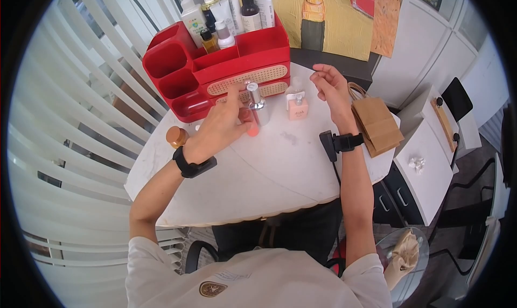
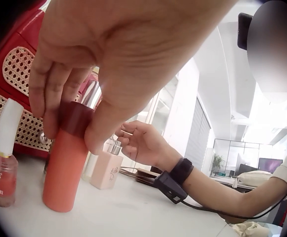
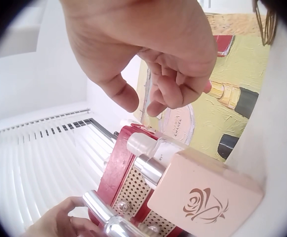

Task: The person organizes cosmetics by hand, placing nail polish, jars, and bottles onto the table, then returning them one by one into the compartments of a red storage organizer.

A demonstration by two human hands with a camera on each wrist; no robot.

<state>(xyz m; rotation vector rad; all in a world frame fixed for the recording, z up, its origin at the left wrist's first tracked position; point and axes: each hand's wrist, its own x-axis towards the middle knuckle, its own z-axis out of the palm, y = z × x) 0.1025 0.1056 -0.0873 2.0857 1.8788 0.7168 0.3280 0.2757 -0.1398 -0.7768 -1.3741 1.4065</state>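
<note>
Fingers of the left hand (image 1: 217,129) are wrapped about the dark-red cap of a coral cylindrical bottle (image 2: 63,168), thumb on one side and the other fingers opposite. The coral bottle stands on the white marbled tabletop (image 1: 258,181), in front of a glossy red organiser (image 1: 242,56) with woven cane drawer fronts. Just beside it, a clear glass bottle with a tall silver cap (image 1: 259,107) also stands on the tabletop. In the left wrist view, a small glass bottle with a white cap and red label (image 2: 0,180) stands near the coral bottle, on the side away from the thumb.

The right hand (image 1: 332,93) is raised above the tabletop, its fingers loosely bent and holding nothing. Near it stands a square pale-pink bottle with a silver neck (image 1: 298,108), a flower design on its face; close behind that is a clear bottle with a translucent cap (image 1: 295,85).

A jar with a copper-coloured lid (image 1: 175,136) sits beside the left wrist. Beyond the right forearm lies a folded brown paper bag (image 1: 379,126). Bottles and tubes, including a dark brown spray bottle (image 1: 250,10), fill the organiser's upper compartment.
</note>
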